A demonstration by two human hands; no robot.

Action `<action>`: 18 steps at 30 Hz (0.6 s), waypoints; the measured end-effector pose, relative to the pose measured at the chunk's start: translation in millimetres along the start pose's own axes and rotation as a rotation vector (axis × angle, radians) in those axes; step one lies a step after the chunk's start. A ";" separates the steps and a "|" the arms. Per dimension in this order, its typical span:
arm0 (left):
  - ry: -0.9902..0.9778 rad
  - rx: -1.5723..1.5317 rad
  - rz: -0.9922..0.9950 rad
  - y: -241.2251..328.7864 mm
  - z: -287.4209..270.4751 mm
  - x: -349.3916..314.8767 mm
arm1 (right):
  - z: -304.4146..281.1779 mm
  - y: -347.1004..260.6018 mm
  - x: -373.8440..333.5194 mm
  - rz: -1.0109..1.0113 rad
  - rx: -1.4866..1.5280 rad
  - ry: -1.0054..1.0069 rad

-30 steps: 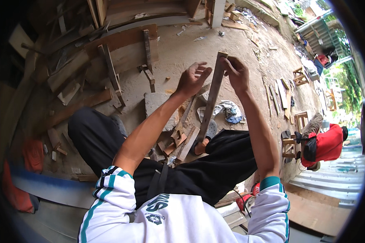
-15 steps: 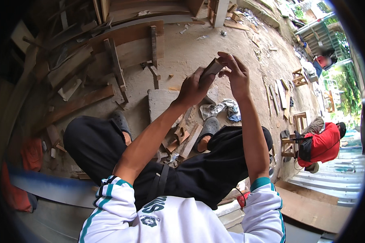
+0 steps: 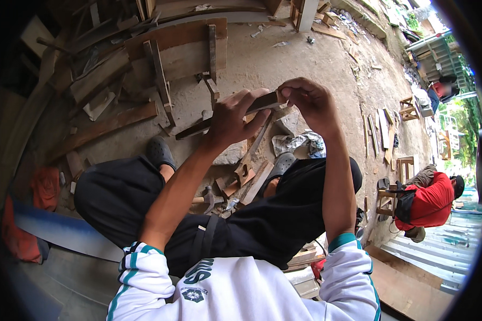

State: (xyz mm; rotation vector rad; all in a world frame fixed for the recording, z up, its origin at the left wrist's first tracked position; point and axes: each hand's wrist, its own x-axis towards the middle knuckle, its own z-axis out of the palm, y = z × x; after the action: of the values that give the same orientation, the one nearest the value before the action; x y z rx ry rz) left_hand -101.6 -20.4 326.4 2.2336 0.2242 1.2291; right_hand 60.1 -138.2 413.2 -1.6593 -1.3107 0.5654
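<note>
Your left hand [image 3: 230,119] is closing around a dark wooden strip [image 3: 263,101], thumb on the near side and fingers over the far side. The strip is lying aslant in front of you, above the ground, its left end sitting lower in the view and its right end pointing at your other hand. Your right hand [image 3: 315,102] is curling at that right end, thumb and fingertips drawing close together — whether they are gripping the strip or something small, you are not showing clearly enough to tell.

Below the strip, a pale stone block [image 3: 231,154] is resting on the ground between your feet, partly hidden by your left forearm. Nearer to you, a hammer [image 3: 211,199] is lying just left of a wooden offcut [image 3: 257,182]. A crumpled cloth [image 3: 299,143] is lying just beyond your right clog [image 3: 283,163]. Far left, a wooden panel [image 3: 185,53] is standing among scrap boards — and well to the right, a person in a red top [image 3: 431,199] is bending forward beside a low stool [image 3: 385,202].
</note>
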 end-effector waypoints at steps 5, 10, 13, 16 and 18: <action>-0.004 -0.013 0.004 3.6 -14.5 -3.4 | 3.4 8.7 4.4 0.006 0.268 0.171; -0.064 -0.069 -0.172 -0.7 -19.1 -10.8 | -31.0 9.2 9.5 0.284 -0.443 0.328; -0.086 -0.140 -0.331 0.3 -14.7 -11.4 | -23.2 25.7 3.7 0.234 -0.545 0.392; -0.037 -0.366 -0.614 -14.1 -4.2 -19.0 | 0.8 23.5 3.6 0.288 -0.414 -0.146; 0.025 -0.499 -0.760 -19.8 -1.5 -19.5 | 27.1 22.6 -1.0 0.292 -0.360 -0.506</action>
State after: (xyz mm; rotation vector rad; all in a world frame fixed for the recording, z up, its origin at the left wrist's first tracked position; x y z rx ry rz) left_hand -111.3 -11.4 301.9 1.4798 0.6301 0.7748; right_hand 49.5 -129.3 380.7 -2.1122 -1.6072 1.0207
